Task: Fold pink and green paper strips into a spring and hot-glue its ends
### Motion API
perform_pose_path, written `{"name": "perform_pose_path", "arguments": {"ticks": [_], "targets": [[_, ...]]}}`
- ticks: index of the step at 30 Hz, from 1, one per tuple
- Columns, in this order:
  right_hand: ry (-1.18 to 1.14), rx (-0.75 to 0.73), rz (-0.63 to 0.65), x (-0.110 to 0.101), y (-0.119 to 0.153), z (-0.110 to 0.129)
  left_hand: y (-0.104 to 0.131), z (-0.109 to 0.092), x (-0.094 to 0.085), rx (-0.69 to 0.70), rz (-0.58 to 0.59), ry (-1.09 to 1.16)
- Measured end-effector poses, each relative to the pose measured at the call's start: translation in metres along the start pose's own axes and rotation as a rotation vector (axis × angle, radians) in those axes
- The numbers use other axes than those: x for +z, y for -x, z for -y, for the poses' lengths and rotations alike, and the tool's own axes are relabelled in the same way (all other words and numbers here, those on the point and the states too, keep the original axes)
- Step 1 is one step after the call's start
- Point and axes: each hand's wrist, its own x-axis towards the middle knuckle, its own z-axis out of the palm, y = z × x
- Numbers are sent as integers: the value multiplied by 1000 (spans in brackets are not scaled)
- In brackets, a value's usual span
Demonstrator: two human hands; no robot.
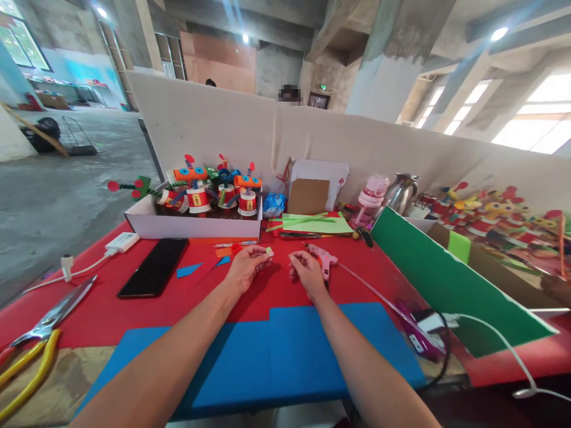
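Note:
Above the red table cover [178, 315], my left hand [247, 266] pinches a small pale green and white piece [269, 252] between thumb and fingers. My right hand [305, 270] is a little to the right, its fingertips pressed together; whatever they hold, if anything, is too small to make out. The two hands are apart. A pink glue gun [325, 260] lies just beyond my right hand. Blue scraps [189, 270] and an orange scrap [223, 252] lie left of my left hand. Blue sheets [285, 351] lie beneath my forearms.
A white box [191, 227] of paper-cup figures [198, 200] stands at the back left. Nearer are a black phone [153, 268] and large scissors [49, 324]. Green paper [316, 223] lies at the back; a green-sided box [446, 279], a purple device [419, 336] and cables are on the right.

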Motion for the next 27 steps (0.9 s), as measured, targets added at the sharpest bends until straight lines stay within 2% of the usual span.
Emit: {"name": "perform_pose_path", "arguments": {"ticks": [4, 8, 10, 12, 14, 16, 18, 21, 23, 27], "targets": [[129, -3, -1, -26, 5, 4, 0, -1, -1, -11, 14, -6], [171, 61, -107, -42, 13, 15, -2, 1, -3, -19, 41, -19], [204, 179, -97, -35, 14, 23, -4, 2, -4, -19, 58, -30], [167, 250, -27, -17, 13, 32, -6, 3, -5, -10, 67, -31], [-15, 173, -5, 6, 10, 38, -7, 3, -7, 3, 70, -19], [-238, 38, -69, 26, 7, 39, -7, 2, -7, 12, 64, -6], [-350, -28, -151, 37, 6, 32, -6, 0, -6, 14, 52, -1], [-355, 58, -127, 38, 8, 14, -2, 0, -3, -11, 58, -16], [-331, 70, -34, 33, 9, 5, 1, 1, -1, -16, 76, -24], [-263, 63, 66, 26, 10, 2, 3, 2, 1, -9, 64, -44]]}}
